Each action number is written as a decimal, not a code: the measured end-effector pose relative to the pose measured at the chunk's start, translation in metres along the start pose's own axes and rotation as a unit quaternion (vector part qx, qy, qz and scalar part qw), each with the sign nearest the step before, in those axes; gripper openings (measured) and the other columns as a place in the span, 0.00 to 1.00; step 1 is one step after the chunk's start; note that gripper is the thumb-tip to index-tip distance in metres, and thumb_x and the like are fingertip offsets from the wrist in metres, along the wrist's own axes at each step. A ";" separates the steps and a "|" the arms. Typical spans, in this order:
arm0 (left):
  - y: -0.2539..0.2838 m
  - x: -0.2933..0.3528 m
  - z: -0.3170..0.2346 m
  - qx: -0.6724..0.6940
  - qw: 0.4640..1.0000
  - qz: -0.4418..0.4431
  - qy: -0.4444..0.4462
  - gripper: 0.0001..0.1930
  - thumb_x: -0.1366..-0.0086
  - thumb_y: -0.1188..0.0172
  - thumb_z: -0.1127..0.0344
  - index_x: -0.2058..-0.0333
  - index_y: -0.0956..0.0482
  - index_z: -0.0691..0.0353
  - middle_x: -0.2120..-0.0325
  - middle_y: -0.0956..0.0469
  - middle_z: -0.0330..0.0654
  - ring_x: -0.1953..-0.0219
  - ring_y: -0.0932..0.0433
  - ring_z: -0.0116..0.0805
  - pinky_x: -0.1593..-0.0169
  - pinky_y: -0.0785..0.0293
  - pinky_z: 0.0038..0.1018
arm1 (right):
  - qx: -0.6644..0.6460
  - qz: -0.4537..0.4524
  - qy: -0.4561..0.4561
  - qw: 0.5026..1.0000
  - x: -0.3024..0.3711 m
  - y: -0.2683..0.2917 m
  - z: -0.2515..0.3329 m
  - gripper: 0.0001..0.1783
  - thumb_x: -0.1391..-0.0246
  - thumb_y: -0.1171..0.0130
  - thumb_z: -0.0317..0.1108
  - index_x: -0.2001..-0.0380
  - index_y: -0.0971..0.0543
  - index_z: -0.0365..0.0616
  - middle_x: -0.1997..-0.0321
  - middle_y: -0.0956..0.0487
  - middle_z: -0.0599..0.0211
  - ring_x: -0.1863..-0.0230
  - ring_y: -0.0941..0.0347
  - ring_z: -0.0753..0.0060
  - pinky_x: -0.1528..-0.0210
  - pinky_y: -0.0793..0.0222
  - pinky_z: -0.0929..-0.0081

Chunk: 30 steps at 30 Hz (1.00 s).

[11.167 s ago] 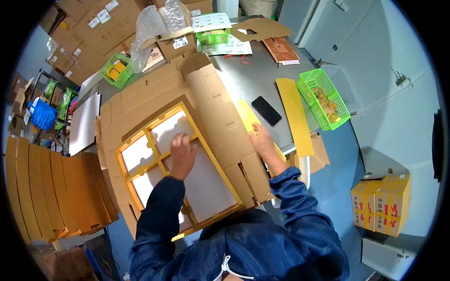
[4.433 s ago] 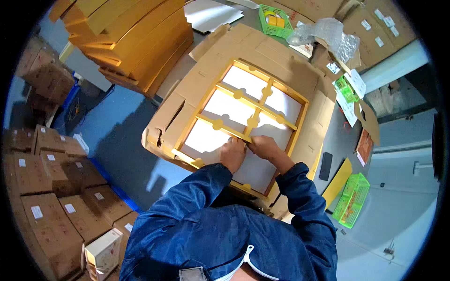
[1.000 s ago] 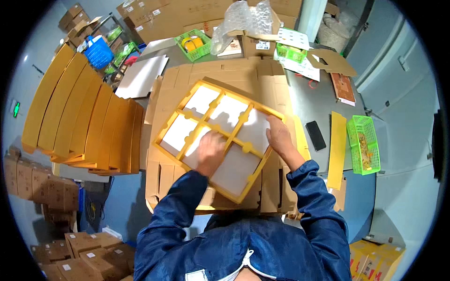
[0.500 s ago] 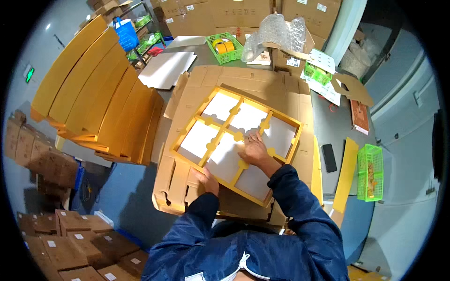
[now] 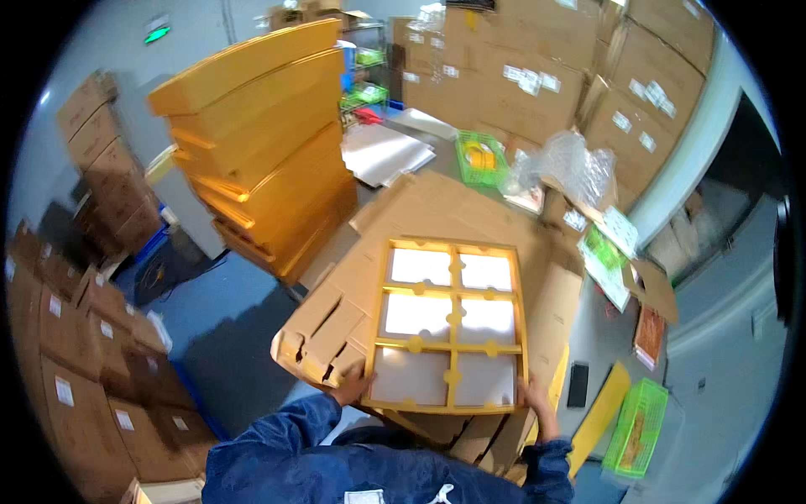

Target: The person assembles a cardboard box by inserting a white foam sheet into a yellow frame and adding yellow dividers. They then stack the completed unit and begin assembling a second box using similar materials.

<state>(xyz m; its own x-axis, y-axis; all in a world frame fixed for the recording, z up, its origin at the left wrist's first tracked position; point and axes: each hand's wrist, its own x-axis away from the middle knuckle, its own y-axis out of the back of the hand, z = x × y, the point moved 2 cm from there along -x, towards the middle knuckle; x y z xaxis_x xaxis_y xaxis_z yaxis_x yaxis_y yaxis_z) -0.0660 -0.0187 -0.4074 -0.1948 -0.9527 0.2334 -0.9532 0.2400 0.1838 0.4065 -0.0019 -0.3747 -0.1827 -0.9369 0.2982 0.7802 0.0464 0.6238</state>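
A yellow divided tray [image 5: 455,359] with several white-bottomed compartments is tilted up toward me above flattened cardboard [image 5: 424,206]. Rounded tabs show along its dividers. My left hand [image 5: 351,385] grips the tray's lower left side, its fingers curled at the edge. At the lower right side, my right hand [image 5: 539,398] holds the opposite edge, with some fingers hidden behind it. Both forearms are in dark blue sleeves.
A tall stack of orange-yellow trays [image 5: 269,151] stands at the left. Brown cartons [image 5: 92,336] fill the lower left. A green basket with tape rolls [image 5: 481,158], bubble wrap [image 5: 571,168], a phone [image 5: 578,385] and another green basket [image 5: 636,428] lie around the worktable.
The tray has turned and come nearer to me, its sides squared to my body. My right hand has moved from its middle to the right edge. The view has swung left.
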 end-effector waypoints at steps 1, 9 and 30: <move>-0.005 -0.002 0.037 -0.067 0.997 -0.024 -0.002 0.34 0.35 0.46 0.51 0.38 0.45 0.66 0.50 0.31 0.52 0.50 0.29 0.35 0.46 0.34 0.27 | 0.092 0.035 -0.049 0.994 0.008 -0.011 -0.013 0.32 0.49 0.38 0.45 0.46 0.32 0.36 0.57 0.22 0.49 0.54 0.25 0.54 0.53 0.31 0.61; 0.011 0.033 -0.051 0.292 0.946 0.029 0.138 0.33 0.37 0.43 0.55 0.37 0.44 0.61 0.42 0.37 0.44 0.41 0.37 0.36 0.40 0.40 0.33 | -0.370 0.011 -0.054 0.927 0.052 -0.019 -0.017 0.28 0.59 0.47 0.23 0.49 0.30 0.35 0.67 0.24 0.62 0.71 0.27 0.68 0.71 0.29 0.75; 0.289 0.099 -0.509 0.315 0.846 -0.135 -0.408 0.26 0.41 0.41 0.51 0.48 0.35 0.57 0.56 0.30 0.43 0.56 0.26 0.37 0.53 0.26 0.34 | -0.385 -0.114 0.342 0.849 0.134 0.033 0.193 0.25 0.42 0.46 0.41 0.46 0.29 0.36 0.40 0.31 0.55 0.43 0.33 0.63 0.44 0.34 0.63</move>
<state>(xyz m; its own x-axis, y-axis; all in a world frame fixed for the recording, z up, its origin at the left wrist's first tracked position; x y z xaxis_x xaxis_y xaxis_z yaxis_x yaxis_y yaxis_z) -0.2434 0.0516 0.1550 0.2006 -0.8307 -0.5194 -0.8724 0.0898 -0.4805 0.2927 -0.0587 -0.1750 -0.1974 -0.8850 -0.4217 0.9792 -0.1575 -0.1278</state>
